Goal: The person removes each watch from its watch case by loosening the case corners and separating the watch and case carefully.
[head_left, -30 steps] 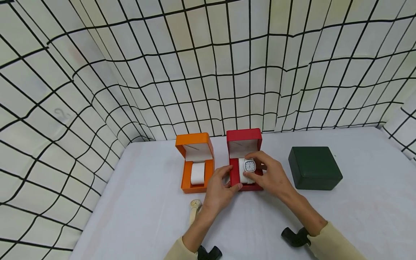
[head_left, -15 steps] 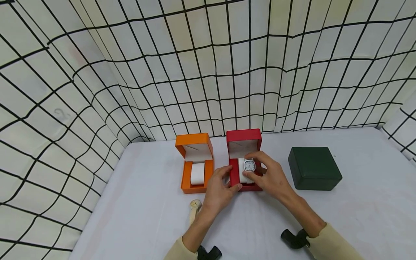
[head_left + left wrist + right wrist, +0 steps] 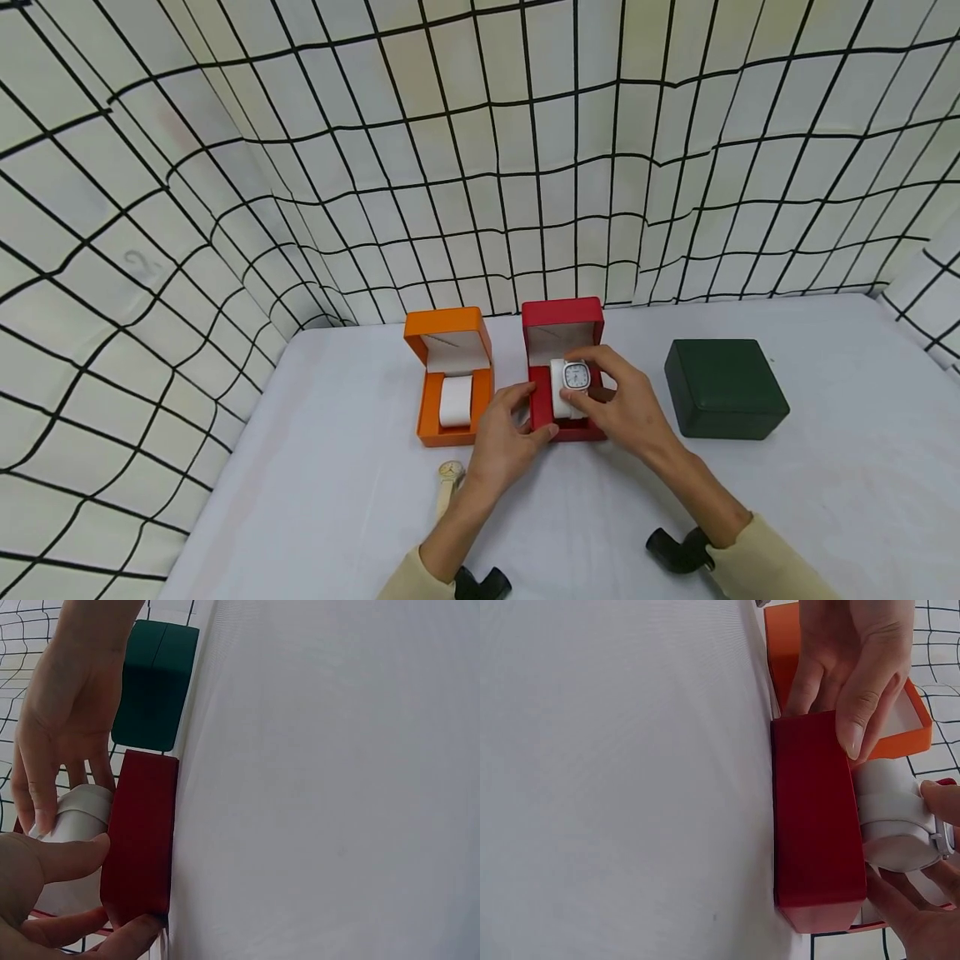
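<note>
The red watch box (image 3: 562, 311) stands with its lid up. My left hand (image 3: 502, 443) grips its front left corner, thumb on the near rim, fingers along the side. My right hand (image 3: 630, 408) pinches a square-faced white watch (image 3: 576, 376) between thumb and fingers. The watch's band wraps a white cushion (image 3: 557, 392), which sits partly raised in the box. In the right wrist view the cushion (image 3: 885, 780) shows above the box's red wall (image 3: 817, 825), with the band around it. A cream-strapped watch (image 3: 450, 472) lies on the table, partly behind my left forearm.
An open orange watch box (image 3: 432, 408) with a white cushion (image 3: 456, 402) stands to the left. A closed dark green box (image 3: 723, 387) sits to the right. Black netting (image 3: 525, 175) over white sheeting rises behind the white-covered table (image 3: 315, 467).
My right hand has drawn the watch and cushion slightly up out of the red box. The left hand keeps its hold on the box's corner.
</note>
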### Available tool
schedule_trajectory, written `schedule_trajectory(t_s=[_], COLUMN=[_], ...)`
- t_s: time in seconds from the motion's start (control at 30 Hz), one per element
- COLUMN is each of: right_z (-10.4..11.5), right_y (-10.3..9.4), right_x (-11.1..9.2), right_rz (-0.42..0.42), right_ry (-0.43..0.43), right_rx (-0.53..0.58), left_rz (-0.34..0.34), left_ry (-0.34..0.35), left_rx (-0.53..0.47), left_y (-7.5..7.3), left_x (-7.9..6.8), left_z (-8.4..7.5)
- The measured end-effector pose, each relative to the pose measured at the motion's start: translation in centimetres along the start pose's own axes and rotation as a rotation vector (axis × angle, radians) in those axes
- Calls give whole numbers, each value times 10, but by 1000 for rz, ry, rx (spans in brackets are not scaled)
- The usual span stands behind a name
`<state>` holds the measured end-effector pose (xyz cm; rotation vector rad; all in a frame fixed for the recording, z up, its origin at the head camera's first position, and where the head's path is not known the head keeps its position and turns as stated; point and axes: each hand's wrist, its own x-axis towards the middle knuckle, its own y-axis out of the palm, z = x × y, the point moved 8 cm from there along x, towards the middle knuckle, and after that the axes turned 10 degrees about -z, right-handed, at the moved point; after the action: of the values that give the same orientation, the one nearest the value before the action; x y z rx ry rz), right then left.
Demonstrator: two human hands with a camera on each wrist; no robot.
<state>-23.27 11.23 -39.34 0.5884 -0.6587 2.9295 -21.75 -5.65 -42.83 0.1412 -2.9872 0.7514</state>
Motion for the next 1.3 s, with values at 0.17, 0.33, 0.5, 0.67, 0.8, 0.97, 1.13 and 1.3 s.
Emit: schedule_trajectory(t_s=[0.17,0.33,0.5,0.67,0.8,0.97,1.13,1.3], right_z=[-2,-4,-7,-8,-8,-7,-6,-4], right_y=[-1,-2,-2,-3,-3,-3,-4,-6], right_x=[-1,-2,-2,-2,-2,-3,-2,-1], right_rz=[-7,-10,-8,-1,3,11,31,56], right_ry=[9,15,27,48,68,84,96,96], right_rx=[-8,4,7,6,13,6,19,45], left_rz=[4,-2,-3,-22,-89,-169,-139,-86], left_ry=[4,-2,-3,17,69,158,136,90], left_rx=[6,5,-13,3,-33,-140,-137,-117], left_y=[0,0,-2,-8,-16,-23,-18,-11], left_x=[0,-1,-1,-2,-5,-10,-11,-11], left_z=[0,1,-2,-12,-25,-41,-44,-39])
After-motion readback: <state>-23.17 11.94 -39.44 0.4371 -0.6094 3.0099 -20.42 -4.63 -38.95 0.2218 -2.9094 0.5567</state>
